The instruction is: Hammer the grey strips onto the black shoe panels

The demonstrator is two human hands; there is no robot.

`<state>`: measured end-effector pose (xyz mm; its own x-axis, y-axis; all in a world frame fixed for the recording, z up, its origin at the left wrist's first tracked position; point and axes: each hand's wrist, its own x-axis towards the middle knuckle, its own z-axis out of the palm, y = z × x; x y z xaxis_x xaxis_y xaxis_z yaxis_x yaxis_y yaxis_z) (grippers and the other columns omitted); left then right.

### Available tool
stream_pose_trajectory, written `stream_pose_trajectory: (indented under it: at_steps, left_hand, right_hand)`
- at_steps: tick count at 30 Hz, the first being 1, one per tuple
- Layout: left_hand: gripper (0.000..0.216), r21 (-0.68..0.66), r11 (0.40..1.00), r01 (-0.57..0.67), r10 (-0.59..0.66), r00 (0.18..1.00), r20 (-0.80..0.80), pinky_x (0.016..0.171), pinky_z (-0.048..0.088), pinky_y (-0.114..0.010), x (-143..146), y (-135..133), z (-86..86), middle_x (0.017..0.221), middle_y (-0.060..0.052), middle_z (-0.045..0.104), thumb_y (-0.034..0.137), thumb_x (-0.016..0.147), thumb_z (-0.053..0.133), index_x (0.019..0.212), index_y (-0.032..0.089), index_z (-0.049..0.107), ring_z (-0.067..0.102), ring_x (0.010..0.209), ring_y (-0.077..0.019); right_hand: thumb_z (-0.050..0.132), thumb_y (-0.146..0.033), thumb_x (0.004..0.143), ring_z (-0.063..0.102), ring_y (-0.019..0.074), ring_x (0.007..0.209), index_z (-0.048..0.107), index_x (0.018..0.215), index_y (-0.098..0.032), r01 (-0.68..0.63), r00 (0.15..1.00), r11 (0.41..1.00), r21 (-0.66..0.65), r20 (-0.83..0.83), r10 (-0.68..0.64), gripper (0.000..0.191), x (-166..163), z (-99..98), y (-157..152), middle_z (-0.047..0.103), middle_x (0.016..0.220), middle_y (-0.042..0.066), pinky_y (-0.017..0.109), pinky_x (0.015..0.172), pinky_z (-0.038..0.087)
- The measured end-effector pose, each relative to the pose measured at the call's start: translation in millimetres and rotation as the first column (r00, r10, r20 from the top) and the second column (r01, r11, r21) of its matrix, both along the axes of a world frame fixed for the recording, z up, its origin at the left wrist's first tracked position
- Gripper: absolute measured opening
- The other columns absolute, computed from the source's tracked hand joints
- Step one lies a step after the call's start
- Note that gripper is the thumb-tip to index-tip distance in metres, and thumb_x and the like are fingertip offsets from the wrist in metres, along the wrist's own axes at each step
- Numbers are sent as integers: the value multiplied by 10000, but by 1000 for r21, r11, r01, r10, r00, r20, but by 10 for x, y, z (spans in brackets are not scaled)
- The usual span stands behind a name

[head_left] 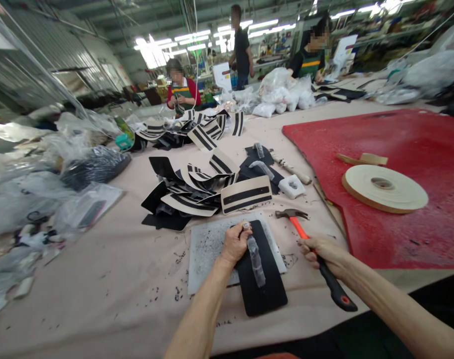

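My right hand (326, 254) is wrapped around a claw hammer (299, 229) with an orange shaft and black grip, its head raised to the right of a pale board (208, 249). My left hand (236, 243) is closed at the top of a black panel (264, 279) that lies partly on that board. A small silvery piece shows at its fingertips, too small to name. Along the panel runs a strap handle (255, 262) in clear plastic wrap, its upper end by my left fingers.
Behind the board lies a pile of curved black panels (191, 197) with pale, striped undersides. Wrapped handles on black pieces, a white block (292, 186) and a rod (294, 169) sit right of it. A tape roll (402, 192) rests on a red sheet (383, 244). Plastic bags crowd the left; people are beyond.
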<state>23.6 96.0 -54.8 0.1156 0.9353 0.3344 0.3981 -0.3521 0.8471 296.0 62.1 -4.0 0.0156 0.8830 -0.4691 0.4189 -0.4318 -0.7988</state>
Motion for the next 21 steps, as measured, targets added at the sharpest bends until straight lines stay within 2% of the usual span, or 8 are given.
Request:
stream_pose_trajectory:
  at_steps: [3,5,7,12,14,17,19,21]
  left_hand:
    - [133,-8,1000,-3,3,1000,6,811,544,-296,-5,2,-7,893,-33,756,167,899,564,912,204,691,710,836,-182]
    - [138,-6,1000,-1,1,1000,13,820,542,-299,-5,6,-8,898,-36,756,166,897,560,922,206,689,710,844,-183]
    - [137,-3,1000,-1,1,1000,8,821,537,-298,-3,10,-9,898,-37,752,165,894,559,923,208,686,707,843,-181]
    - [137,-21,1000,-20,19,998,-53,730,515,-274,-4,16,-9,782,-20,715,183,892,556,816,200,670,668,722,-163]
    - [138,-17,1000,-10,9,999,-42,759,522,-277,-5,15,-8,819,-25,727,189,898,551,846,201,678,677,760,-167]
    - [142,0,1000,5,-5,1000,-20,816,531,-295,-6,17,-15,887,-38,746,192,904,548,899,206,690,696,829,-180]
    - [143,3,1000,3,-3,1000,-18,831,536,-305,-7,21,-24,905,-42,751,195,902,553,921,208,694,703,850,-188]
    - [140,-7,1000,6,-7,1000,-29,806,541,-303,-10,22,-32,885,-40,748,193,895,561,920,207,698,702,829,-188]
  right_hand:
    - [365,-459,958,339,106,388,471,765,-237,2,1000,982,187,26,-7,313,-225,344,-70,409,532,-72,226,389,298]
    - [336,-525,978,418,124,447,462,766,-234,-91,981,892,444,194,4,381,-340,530,-114,456,550,-40,240,451,312]
    - [325,-504,996,476,146,498,475,786,-226,-294,900,776,558,435,28,380,-415,652,-141,521,583,-2,264,495,297]
    - [383,-404,1007,438,143,428,532,801,-211,-671,569,686,282,788,233,319,-434,979,-95,525,550,7,302,475,177]
    - [373,-452,1012,418,135,420,525,795,-222,-614,667,661,430,730,145,351,-414,1191,-57,492,530,-13,291,466,200]
    - [287,-515,1034,443,143,464,520,892,-243,-237,893,568,788,407,-191,385,-434,1361,-39,507,584,-17,281,481,306]
    - [240,-501,1041,489,158,517,526,947,-235,-111,913,545,831,301,-274,402,-467,1266,-68,552,646,15,297,521,364]
    - [312,-496,1015,476,162,491,539,851,-230,-226,891,640,734,421,-168,387,-476,1052,-113,544,603,28,308,510,336]
